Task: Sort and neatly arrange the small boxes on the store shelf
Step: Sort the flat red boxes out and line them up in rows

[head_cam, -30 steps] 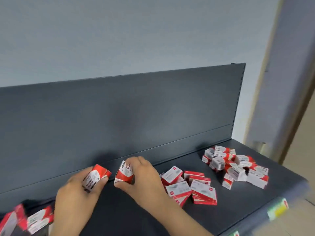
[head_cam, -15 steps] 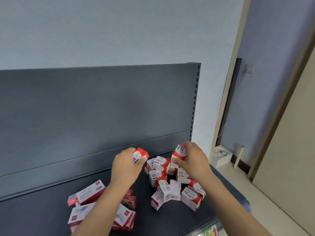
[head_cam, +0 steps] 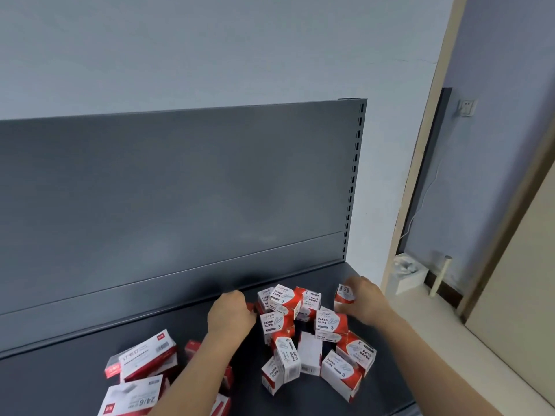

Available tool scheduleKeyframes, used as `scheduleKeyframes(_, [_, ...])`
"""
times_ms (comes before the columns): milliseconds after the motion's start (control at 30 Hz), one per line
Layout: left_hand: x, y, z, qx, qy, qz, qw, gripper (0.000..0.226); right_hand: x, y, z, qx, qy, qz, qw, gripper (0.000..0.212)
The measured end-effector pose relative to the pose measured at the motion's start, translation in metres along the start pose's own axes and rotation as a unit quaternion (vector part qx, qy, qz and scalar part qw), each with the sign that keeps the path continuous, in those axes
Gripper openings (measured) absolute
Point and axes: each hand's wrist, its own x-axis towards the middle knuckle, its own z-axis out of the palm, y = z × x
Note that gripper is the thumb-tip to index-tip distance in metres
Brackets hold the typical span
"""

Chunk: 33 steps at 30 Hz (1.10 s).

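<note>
Since the paper-clip boxes are heaped at the right end of the shelf, apart from the flatter staple boxes at the near left, sorting by kind is judged to be the step in hand. One paper-clip box is pinched by the right hand just right of the heap, seemingly for placing. The left hand is curled at the heap's left edge; whether anything is gripped cannot be told.

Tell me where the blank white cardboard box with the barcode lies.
Head view, right of centre: the blank white box lies on the dark shelf, amid red-and-white paper clip boxes.
</note>
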Motion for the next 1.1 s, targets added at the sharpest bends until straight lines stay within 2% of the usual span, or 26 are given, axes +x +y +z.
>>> scheduleKeyframes(33, [0.001,0.001,0.002,-0.020,-0.009,-0.005,1.000,0.010,0.002,0.001,0.002,0.002,-0.009,-0.007,1.000,0.060])
scheduleKeyframes(133, [0.003,0.001,0.002,-0.070,-0.038,-0.017,0.997,0.023,0.005,0.000,0.007,0.024,-0.032,-0.025,0.999,0.051])
scheduleKeyframes(233, [-0.005,-0.002,-0.006,-0.059,-0.043,-0.001,0.997,0.023,0.002,-0.006,0.004,0.027,-0.029,-0.028,0.999,0.046])
scheduleKeyframes(367, [-0.027,-0.007,-0.028,-0.045,0.056,0.036,0.997,0.036,-0.012,-0.038,-0.008,0.033,0.098,-0.084,0.991,0.047])
scheduleKeyframes(467, [-0.046,-0.021,-0.048,-0.067,0.107,0.069,0.990,0.045,-0.030,-0.083,-0.012,0.023,0.132,-0.166,0.977,0.051])
scheduleKeyframes(500, [-0.052,-0.029,-0.054,-0.071,0.112,0.074,0.988,0.053,-0.038,-0.101,-0.010,0.020,0.130,-0.189,0.973,0.052])
scheduleKeyframes(600, [-0.075,-0.061,-0.079,-0.093,0.149,0.092,0.980,0.100,-0.063,-0.151,0.006,0.021,0.112,-0.251,0.961,0.058])
scheduleKeyframes(633, [-0.081,-0.075,-0.086,-0.093,0.162,0.089,0.978,0.107,-0.073,-0.167,0.012,0.020,0.102,-0.270,0.957,0.060])
scheduleKeyframes(700, [-0.093,-0.108,-0.100,-0.081,0.175,0.069,0.979,0.101,-0.092,-0.199,0.029,0.017,0.082,-0.311,0.947,0.063])
scheduleKeyframes(800, [-0.108,-0.163,-0.112,-0.059,0.193,0.037,0.979,0.058,-0.123,-0.247,0.062,0.008,0.060,-0.367,0.928,0.065])
scheduleKeyframes(933, [-0.135,-0.243,-0.125,-0.061,0.213,0.020,0.975,0.050,-0.166,-0.312,0.118,0.001,0.015,-0.405,0.914,0.066])
scheduleKeyframes(1100, [-0.153,-0.368,-0.142,-0.056,0.210,-0.050,0.975,0.029,-0.214,-0.396,0.195,-0.009,-0.034,-0.408,0.912,0.062])
